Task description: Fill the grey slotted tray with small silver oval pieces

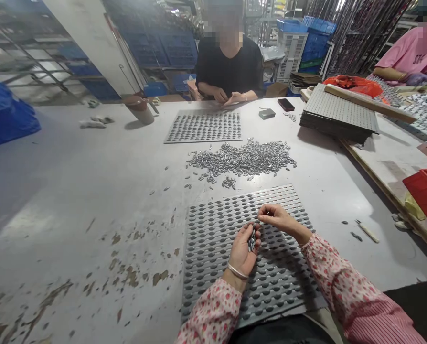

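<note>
My left hand (245,249) is curled around several small silver oval pieces (251,239), palm up. Close to its fingertips, my right hand (277,218) is closed in a pinch; anything between its fingertips is too small to make out. Both hands are above a grey board (213,267) with rows of dark oval hollows, tilted slightly on the table. Some slots in the rows look lighter, but I cannot tell which hold pieces. Beyond the board lies a loose, spread pile of the same silver pieces (245,158).
Across the white table (91,191) a person in black (229,67) sits behind a second board (204,126). A stack of boards (338,114) stands at right, with a red bin (424,196) nearer. A small white-handled tool (368,232) lies right of my board. A brown-lidded jug (140,110) stands back left.
</note>
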`<state>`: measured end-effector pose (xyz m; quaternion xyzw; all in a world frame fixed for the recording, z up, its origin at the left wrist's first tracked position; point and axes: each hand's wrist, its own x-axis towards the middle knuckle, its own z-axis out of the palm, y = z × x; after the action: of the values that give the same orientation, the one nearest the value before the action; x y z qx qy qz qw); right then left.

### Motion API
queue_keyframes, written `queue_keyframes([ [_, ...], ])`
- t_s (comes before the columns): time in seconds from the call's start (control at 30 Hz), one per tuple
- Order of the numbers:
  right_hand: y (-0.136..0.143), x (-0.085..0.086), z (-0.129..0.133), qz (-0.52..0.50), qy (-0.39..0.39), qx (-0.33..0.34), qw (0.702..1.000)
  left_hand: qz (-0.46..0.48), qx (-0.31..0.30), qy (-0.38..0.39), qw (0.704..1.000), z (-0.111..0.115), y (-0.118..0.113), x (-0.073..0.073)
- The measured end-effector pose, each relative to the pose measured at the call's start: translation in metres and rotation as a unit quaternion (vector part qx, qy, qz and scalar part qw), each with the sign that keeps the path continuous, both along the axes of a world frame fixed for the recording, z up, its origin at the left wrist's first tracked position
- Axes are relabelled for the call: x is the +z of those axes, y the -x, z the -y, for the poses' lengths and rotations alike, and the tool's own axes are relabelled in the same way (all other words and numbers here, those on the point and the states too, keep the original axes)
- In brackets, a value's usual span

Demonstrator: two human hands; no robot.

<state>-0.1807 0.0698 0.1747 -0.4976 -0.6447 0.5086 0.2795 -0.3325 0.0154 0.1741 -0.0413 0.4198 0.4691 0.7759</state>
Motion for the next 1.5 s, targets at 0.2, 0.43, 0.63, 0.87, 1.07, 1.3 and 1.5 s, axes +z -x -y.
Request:
queue_keyframes([
  [0.2, 0.009, 0.006, 0.017, -0.011, -0.003, 0.006, 1.0, -0.049, 0.035, 0.0, 0.998, 0.0, -0.005, -0.007],
  [0.43, 0.001, -0.014, -0.011, -0.029, -0.047, -0.09, 0.994, -0.027, 0.032, 0.032, 0.999, -0.005, -0.002, 0.005],
  [0.63, -0.019, -0.033, -0.052, 0.31, -0.159, -0.065, 0.935, -0.009, 0.008, 0.039, 0.999, -0.003, 0.002, 0.004],
  [0.87, -0.011, -0.04, -0.063, 0.382, -0.229, 0.018, 0.895, -0.005, -0.002, 0.024, 1.0, 0.002, 0.002, -0.004],
  [1.07, -0.025, -0.053, -0.063, 0.281, -0.248, -0.019, 0.927, -0.014, 0.013, 0.05, 0.999, -0.001, 0.001, -0.005],
  [1.3, -0.026, -0.058, -0.064, 0.297, -0.237, -0.007, 0.925, -0.006, 0.016, 0.061, 0.998, -0.001, 0.0, -0.006],
  [1.5, -0.025, -0.048, -0.073, 0.364, -0.147, 0.051, 0.918, 0.013, 0.015, 0.053, 0.998, 0.001, 0.0, -0.011],
])
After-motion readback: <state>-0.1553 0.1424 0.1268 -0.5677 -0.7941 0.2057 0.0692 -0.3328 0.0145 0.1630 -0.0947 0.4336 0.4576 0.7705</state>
